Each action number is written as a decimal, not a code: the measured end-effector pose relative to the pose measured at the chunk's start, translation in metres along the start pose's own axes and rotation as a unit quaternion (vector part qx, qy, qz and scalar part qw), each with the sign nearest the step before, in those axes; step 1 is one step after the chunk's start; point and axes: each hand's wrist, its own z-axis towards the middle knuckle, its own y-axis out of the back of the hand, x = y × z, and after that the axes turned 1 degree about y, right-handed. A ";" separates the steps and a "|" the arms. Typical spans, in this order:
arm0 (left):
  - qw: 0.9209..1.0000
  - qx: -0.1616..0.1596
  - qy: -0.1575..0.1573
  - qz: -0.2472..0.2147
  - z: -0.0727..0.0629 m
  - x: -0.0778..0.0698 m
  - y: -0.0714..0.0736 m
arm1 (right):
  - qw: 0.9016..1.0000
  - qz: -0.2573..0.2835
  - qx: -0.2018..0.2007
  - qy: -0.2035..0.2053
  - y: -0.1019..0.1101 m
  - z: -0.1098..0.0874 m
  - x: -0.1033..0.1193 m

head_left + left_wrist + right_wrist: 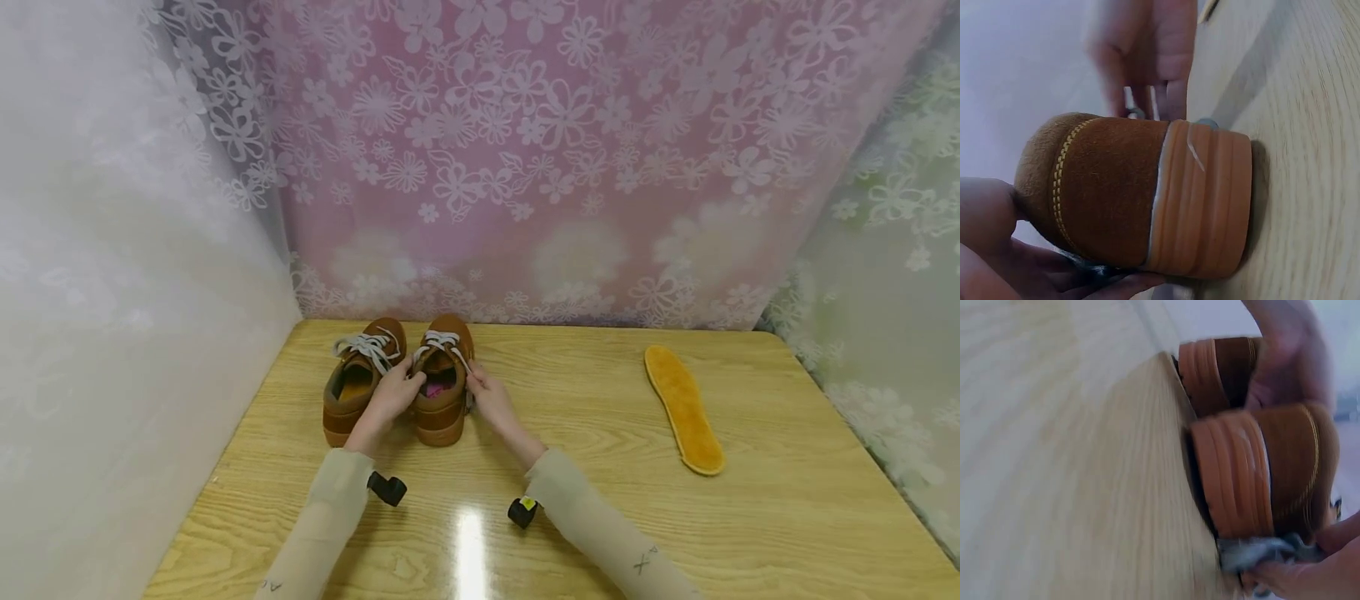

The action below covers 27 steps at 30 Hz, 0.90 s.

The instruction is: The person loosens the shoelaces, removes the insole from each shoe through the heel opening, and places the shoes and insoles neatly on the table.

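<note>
A pair of brown suede shoes with white laces stands on the table in the head view. My left hand (393, 392) is at the left side of the right-hand shoe (441, 421). Its fingers pinch one end of the shoelace (441, 337), with the thumb against the collar. On the other side, my right hand (491, 402) pinches the other lace end, drawn out to the right. Pink shows inside this shoe. In the left wrist view its heel (1113, 187) partly hides my fingers. The right wrist view shows loose grey-white lace (1260, 550) at my right fingers.
Close on the left stands the other shoe (337, 417), laced, with yellow lining inside. A fuzzy yellow insole (684, 408) lies at the right of the wooden table (585, 375). Flowered curtains (510, 167) hang behind and at the sides.
</note>
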 end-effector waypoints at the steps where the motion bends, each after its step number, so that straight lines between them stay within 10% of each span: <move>1: 1.000 0.004 0.004 -0.015 -0.001 0.001 0.001 | 1.000 -0.008 0.003 0.011 0.003 0.002 -0.001; 9: 0.997 0.028 0.025 -0.064 -0.002 0.008 0.004 | 0.990 -0.118 -0.007 0.073 0.012 0.018 -0.004; 15: 0.997 0.027 0.029 -0.059 -0.011 0.010 0.006 | 0.994 -0.093 -0.039 0.048 0.011 0.015 0.000; 27: 0.991 0.030 -0.125 0.021 -0.049 -0.015 0.036 | 0.972 -0.124 -0.056 0.193 -0.009 -0.009 0.046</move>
